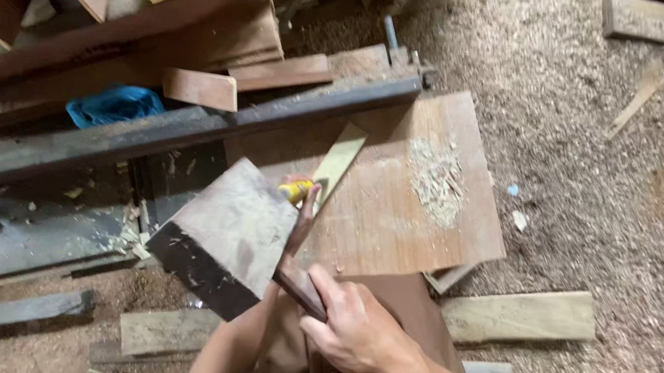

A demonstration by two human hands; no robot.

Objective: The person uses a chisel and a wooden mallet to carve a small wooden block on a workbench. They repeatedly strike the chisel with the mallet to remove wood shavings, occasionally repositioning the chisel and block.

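Down below, our right hand (361, 329) is closed around a dark wooden strip (298, 288), just right of a grey wood block (230, 229). Beyond the block, left-hand fingertips (303, 185) pinch something small and yellow (295, 191), near a pale slat (337, 162) on the plywood board (395, 220).

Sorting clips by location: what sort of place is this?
Most likely a rough woodworking shop: sawdust and shavings cover the ground, timber offcuts lie stacked, and the right hand works a wooden piece beside a board.

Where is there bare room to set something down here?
Free: the plywood board between its shavings pile and near edge, and the sawdust floor to the right. Crowded: stacked timber upper left, beside the grey block.
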